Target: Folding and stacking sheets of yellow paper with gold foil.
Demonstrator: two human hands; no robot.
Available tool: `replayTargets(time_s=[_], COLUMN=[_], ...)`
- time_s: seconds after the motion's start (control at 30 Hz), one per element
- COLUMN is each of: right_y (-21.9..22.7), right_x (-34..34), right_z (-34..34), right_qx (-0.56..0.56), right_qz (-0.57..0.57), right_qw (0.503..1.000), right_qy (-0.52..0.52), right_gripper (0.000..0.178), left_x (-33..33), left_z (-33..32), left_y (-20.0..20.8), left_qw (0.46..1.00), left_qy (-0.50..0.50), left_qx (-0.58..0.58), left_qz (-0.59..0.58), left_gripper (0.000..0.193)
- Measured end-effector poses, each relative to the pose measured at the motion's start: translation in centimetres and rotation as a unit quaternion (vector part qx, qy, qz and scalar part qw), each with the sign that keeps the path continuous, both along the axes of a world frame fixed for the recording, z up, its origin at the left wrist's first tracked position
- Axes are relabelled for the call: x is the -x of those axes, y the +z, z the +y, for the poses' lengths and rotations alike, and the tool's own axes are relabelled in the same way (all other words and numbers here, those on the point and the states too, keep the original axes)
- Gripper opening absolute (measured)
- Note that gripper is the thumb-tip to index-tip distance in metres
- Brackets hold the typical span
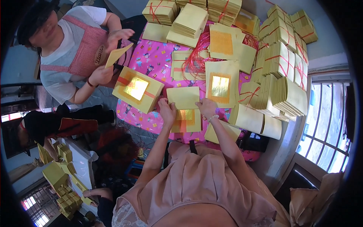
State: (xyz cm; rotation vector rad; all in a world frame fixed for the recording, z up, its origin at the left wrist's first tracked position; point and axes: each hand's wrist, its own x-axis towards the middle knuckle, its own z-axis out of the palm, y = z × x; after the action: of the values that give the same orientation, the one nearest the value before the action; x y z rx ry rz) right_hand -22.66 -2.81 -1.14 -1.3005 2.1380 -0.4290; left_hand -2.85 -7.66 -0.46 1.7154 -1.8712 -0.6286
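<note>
Between my hands is a pale yellow sheet of joss paper (183, 97), folded or doubled. My left hand (167, 109) is closed on its lower left corner, and my right hand (207, 108) pinches the lower right corner. Just below it on the table lies joss paper with an orange and gold square (185, 122), partly covered by the sheet I hold. To the right of the held sheet is a stack with a shiny gold foil square (221, 86). A thick block of joss paper (153, 91) with foil and a red band stands left of my left hand.
A pink patterned cloth (145, 56) covers the table. Tied bundles (280, 56) pile up along the right side, more (191, 20) at the back. Red string (198, 60) lies tangled mid-table. A co-worker (81, 49) at the left holds folded paper; others work at a lower-left table (81, 162).
</note>
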Motion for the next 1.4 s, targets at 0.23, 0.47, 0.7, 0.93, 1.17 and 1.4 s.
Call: replayTargets(time_s=[0.23, 0.47, 0.7, 0.93, 1.17, 1.4], right_y=[0.0, 0.5, 1.9, 0.8, 1.8, 1.9], right_x=[0.1, -0.5, -1.7, -3.2, -4.4, -3.8], right_z=[-0.3, -0.4, -0.1, -0.2, 0.2, 0.4], right_qx=[-0.021, -0.055, 0.031, 0.107, 0.109, 0.071], right_qz=[-0.004, 0.017, 0.028, 0.026, 0.032, -0.033], right_qw=[1.0, 0.998, 0.996, 0.993, 0.992, 0.997], right_qy=[0.006, 0.015, -0.075, 0.03, 0.047, 0.006], right_gripper=[0.039, 0.037, 0.028, 0.021, 0.033, 0.027], left_x=[0.1, 1.1, 0.6, 1.2, 0.9, 0.6], left_z=[-0.3, -0.7, -0.5, -0.4, -0.1, 0.2], left_y=[0.4, 0.5, 0.7, 0.9, 0.2, -0.1], left_qw=[0.999, 0.989, 0.981, 0.981, 0.983, 0.982], left_qy=[0.02, -0.097, -0.172, -0.17, -0.164, -0.179], left_qx=[0.001, -0.048, -0.046, -0.052, -0.038, -0.01], left_qz=[-0.025, -0.097, -0.082, -0.08, -0.076, -0.053], left_gripper=[0.028, 0.012, 0.029, 0.046, 0.045, 0.032])
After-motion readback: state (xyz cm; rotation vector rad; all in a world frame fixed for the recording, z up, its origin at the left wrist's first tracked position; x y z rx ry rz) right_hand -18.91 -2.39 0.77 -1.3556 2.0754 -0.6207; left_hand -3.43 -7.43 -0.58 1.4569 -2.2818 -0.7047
